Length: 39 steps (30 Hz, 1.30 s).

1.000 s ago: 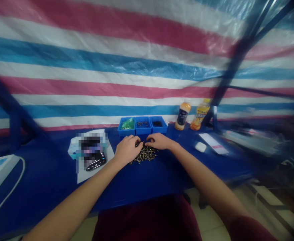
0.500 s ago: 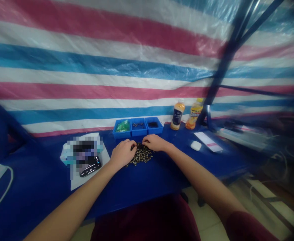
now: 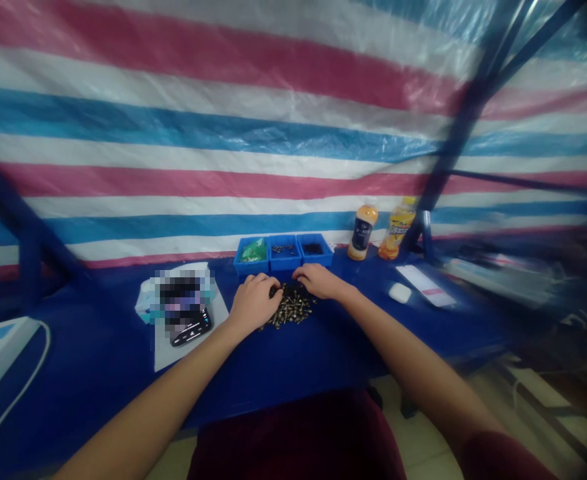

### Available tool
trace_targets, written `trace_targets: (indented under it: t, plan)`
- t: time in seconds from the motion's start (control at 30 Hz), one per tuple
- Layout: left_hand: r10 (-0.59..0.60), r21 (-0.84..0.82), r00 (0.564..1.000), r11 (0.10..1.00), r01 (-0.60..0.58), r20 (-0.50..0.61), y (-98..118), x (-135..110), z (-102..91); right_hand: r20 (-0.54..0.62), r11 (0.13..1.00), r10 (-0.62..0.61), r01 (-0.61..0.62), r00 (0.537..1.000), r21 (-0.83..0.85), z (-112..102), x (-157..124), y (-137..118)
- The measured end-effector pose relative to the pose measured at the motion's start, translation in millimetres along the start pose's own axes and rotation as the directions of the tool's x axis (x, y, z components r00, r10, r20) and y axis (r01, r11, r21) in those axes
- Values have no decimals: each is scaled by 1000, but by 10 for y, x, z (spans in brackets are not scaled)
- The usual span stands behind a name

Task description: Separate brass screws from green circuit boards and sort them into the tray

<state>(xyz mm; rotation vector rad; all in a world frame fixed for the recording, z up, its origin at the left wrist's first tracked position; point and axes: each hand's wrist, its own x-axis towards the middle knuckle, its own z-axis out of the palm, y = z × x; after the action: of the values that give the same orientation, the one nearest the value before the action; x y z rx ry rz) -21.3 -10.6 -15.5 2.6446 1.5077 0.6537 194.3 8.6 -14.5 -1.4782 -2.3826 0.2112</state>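
Note:
A heap of small brass-coloured and dark metal pieces, screw-like in shape [image 3: 293, 311], lies on the blue table [image 3: 298, 363]. At its left edge is my left hand [image 3: 256, 301], its fingers curled in and the fingertips over the pieces. My right hand [image 3: 319, 281] rests at the heap's far right side, thumb and fingers drawn together. Whatever the fingertips of either hand hold is too small to make out. Just beyond the hands stand three blue bins: one with a green packet [image 3: 254, 251], a middle one with silvery screws [image 3: 283, 249], and one with dark small parts [image 3: 313, 249].
Two drink bottles, one dark-labelled [image 3: 361, 233] and one yellow-labelled [image 3: 397, 230], stand behind right. A white case [image 3: 400, 293] and a phone-like slab [image 3: 426, 285] lie nearer. A phone [image 3: 192, 329] lies on paper at left, beside a power strip [image 3: 3, 350]. Striped sheeting hangs behind.
The whole view has shifted, so everything sits slightly further right. Both hands remain at the heap, with only small finger movements.

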Motion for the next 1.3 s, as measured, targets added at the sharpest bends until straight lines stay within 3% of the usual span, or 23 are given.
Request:
trace_targets:
  t: [0.57, 1.03, 1.3]
  plan:
    - [-5, -29, 1000, 1000, 5, 15, 17, -5, -28, 107, 1000, -21, 20, 994, 14, -90, -56, 148]
    - [5, -46, 1000, 999, -4, 27, 7, 10, -17, 39, 997, 19, -22, 999, 68, -87, -45, 79]
    - [47, -102, 999, 994, -49, -21, 9, 38, -32, -30, 982, -45, 49, 999, 182, -153, -51, -39]
